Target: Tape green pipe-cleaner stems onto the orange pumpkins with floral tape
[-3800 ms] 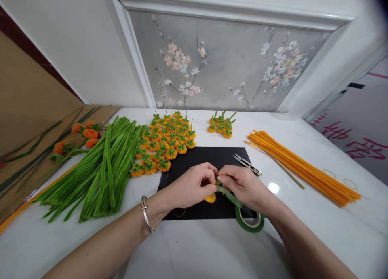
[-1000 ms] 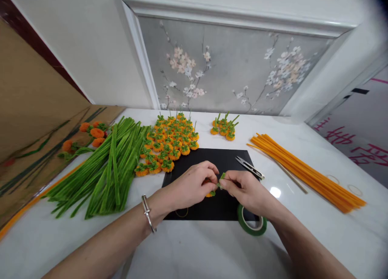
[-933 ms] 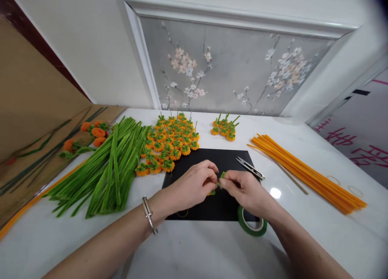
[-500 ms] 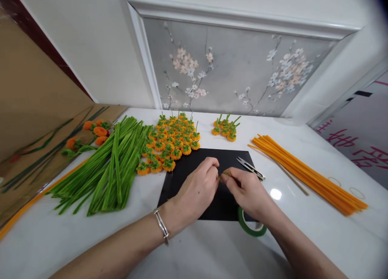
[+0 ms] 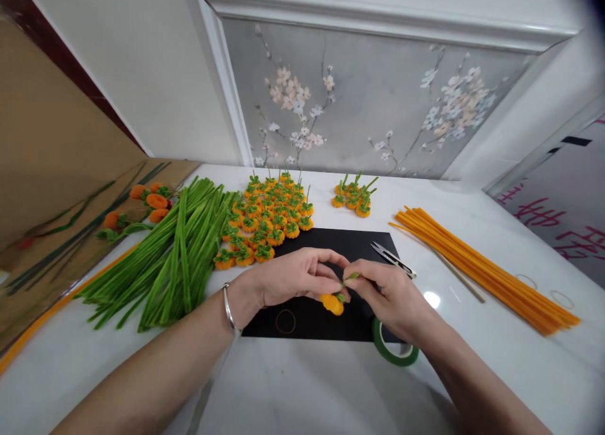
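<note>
Above the black mat, my left hand holds a small orange pumpkin-shaped pipe-cleaner piece with its fingertips. Its orange lobes hang below the fingers, with a bit of green on top. My right hand pinches the green stem of the same piece with thumb and forefinger. The fingertips of both hands nearly meet there, and part of the stem is hidden. Thread snips lie beyond my right hand, and a roll of green tape lies just below it.
Rows of similar orange pieces stand behind the mat, with a smaller group farther right. Green pipe cleaners are heaped left; orange ones lie right. A thin ring rests on the mat. Cardboard borders the left.
My left hand has turned and opened out to the left, bringing the orange piece into sight below its fingers. My right hand stays close by, still pinching. The ring on the mat now shows.
</note>
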{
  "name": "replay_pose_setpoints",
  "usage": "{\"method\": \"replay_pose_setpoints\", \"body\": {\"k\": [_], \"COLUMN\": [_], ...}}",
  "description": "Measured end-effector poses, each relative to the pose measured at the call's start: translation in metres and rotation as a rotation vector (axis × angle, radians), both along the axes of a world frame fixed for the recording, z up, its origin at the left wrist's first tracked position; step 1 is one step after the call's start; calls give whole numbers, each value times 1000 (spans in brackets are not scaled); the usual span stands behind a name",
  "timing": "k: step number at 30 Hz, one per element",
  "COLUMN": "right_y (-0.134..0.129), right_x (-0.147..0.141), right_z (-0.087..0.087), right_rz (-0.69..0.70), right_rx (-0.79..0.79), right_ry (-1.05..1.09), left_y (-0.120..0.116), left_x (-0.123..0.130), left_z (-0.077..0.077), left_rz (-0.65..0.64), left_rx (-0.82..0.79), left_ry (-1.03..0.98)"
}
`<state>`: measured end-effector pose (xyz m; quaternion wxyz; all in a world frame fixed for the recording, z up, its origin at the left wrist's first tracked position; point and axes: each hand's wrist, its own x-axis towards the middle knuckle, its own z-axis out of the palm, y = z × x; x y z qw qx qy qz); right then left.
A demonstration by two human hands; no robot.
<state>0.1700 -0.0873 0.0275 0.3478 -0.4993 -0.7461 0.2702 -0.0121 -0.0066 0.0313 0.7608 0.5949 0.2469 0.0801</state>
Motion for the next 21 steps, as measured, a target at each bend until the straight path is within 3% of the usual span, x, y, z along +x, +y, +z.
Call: {"method": "replay_pose_setpoints", "body": {"k": [3, 9, 13, 21], "right_y": [1, -1, -1, -2], "right_x": [0, 3, 5, 5], "right_z": [-2, -4, 0, 2], "right_rz": [-31, -73, -66, -31], "right_rx": [-37, -182, -202, -1], "right_ry": [-65, -65, -99, -188], "left_y": [1, -5, -9, -14], "left_x": [0, 5, 7, 10], "left_z": [-2, 6, 7, 7], "left_rz": [43, 77, 92, 199], "left_rx": [61, 408, 549, 682], "left_ry": [10, 141, 191, 211]}}
